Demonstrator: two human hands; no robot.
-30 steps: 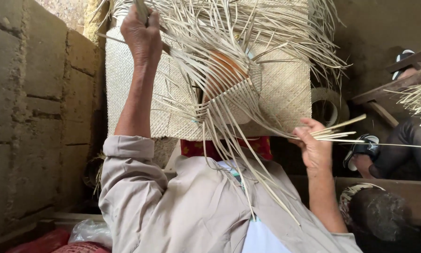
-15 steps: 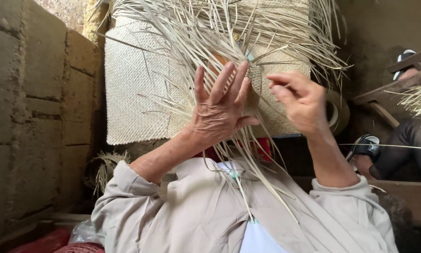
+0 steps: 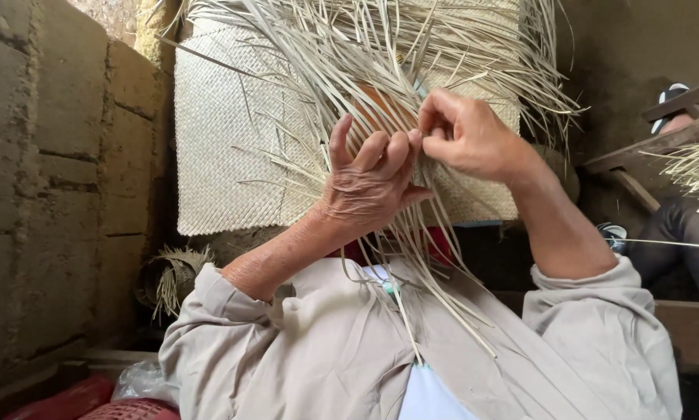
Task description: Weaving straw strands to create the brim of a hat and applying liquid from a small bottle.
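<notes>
Both your hands are in the loose strips point(image 3: 341, 85) fanning from the weave at mid-frame: your left hand point(image 3: 369, 183) is spread, fingers hooked among them, and your right hand point(image 3: 462, 136) pinches one strip just beside it. You look to be mid-plait, so next that strip wants threading across its neighbours and pulling snug. Behind lies a woven mat point(image 3: 225, 132).

Two hands, a left hand point(image 3: 369, 183) and a right hand point(image 3: 466, 136), are showing near the middle, one flat woven mat point(image 3: 225, 148) is hanging at ten o'clock, and too many loose straw strips point(image 3: 349, 54) to count are spreading at twelve o'clock.
</notes>
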